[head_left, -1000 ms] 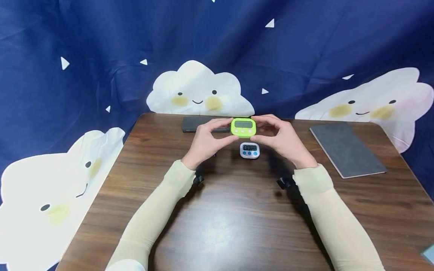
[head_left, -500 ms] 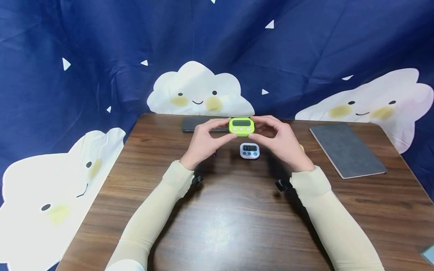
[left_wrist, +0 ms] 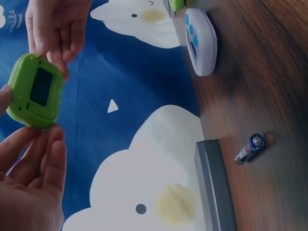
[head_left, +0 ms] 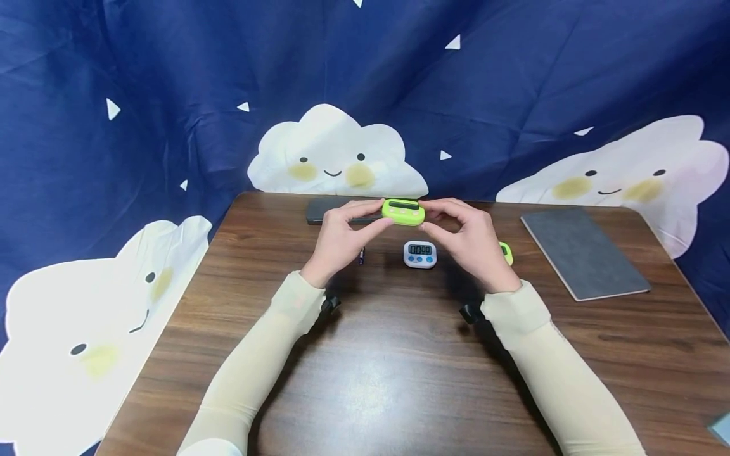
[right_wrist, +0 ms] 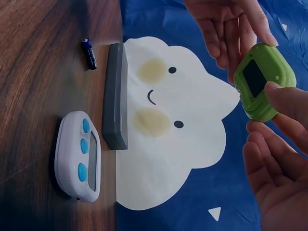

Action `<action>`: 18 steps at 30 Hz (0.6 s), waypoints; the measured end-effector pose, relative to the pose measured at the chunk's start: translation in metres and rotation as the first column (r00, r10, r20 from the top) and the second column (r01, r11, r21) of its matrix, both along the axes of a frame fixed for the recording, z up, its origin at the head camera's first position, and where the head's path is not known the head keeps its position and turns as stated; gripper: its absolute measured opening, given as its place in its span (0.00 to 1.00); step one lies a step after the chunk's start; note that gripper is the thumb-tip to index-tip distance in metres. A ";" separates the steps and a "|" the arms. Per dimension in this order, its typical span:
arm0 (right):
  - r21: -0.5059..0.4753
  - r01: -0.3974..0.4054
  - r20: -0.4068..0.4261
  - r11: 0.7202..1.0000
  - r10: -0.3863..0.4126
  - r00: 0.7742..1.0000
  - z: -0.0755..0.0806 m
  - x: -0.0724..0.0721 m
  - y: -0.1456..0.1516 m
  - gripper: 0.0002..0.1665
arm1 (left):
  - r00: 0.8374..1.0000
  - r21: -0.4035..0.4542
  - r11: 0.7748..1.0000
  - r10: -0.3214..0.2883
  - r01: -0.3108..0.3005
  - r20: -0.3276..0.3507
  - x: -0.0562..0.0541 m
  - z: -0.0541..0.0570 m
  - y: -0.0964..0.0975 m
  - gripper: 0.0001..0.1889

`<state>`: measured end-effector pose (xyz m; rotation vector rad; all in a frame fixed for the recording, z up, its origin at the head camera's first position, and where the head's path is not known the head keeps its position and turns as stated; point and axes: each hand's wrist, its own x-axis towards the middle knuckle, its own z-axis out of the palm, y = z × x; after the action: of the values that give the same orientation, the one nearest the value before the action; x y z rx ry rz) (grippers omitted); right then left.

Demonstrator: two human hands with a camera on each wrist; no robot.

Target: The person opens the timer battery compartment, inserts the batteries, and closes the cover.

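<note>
A bright green digital timer (head_left: pixel 403 213) is held up above the far part of the table, its dark display tilted away from the head camera. My left hand (head_left: pixel 338 240) pinches one end between thumb and fingers. At the other end, my right hand (head_left: pixel 470 237) pinches it as well. Both wrist views show the green timer's back (left_wrist: pixel 29 103), which has a dark rectangle (right_wrist: pixel 253 78). Below the hands, a white timer (head_left: pixel 419 254) with blue buttons rests on the table. Near my left hand a small blue battery (left_wrist: pixel 250 148) lies on the wood.
A flat dark grey case (head_left: pixel 319 210) lies at the table's back edge, partly behind my left hand. A grey notebook (head_left: pixel 584 253) is at the right. Another green item (head_left: pixel 506 253) peeks out beside my right wrist. A pale blue corner (head_left: pixel 721 427) shows at lower right.
Both hands have tipped the green timer back, so its face looks thinner, and shifted it slightly left. The battery and the green item by my right wrist have become more visible.
</note>
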<state>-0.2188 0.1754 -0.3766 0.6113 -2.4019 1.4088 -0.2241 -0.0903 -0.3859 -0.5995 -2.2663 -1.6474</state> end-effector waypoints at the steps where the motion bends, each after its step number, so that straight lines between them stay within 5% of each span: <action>1: 0.001 0.001 -0.006 1.000 -0.001 1.000 0.000 0.000 0.000 0.23 | 1.000 -0.001 1.000 -0.002 0.002 0.008 0.000 -0.001 -0.001 0.21; 7: 0.019 0.017 -0.052 1.000 -0.016 0.999 -0.003 -0.001 -0.003 0.22 | 0.999 -0.011 1.000 -0.019 0.019 0.043 0.000 -0.003 -0.003 0.22; 18: -0.074 0.076 -0.059 0.994 -0.080 0.995 -0.003 0.001 -0.010 0.17 | 0.999 -0.121 0.992 -0.027 0.023 -0.029 0.000 -0.003 0.002 0.20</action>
<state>-0.2180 0.1657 -0.3796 0.5294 -2.2907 1.4157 -0.2239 -0.0879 -0.3887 -0.6796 -2.3585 -1.5094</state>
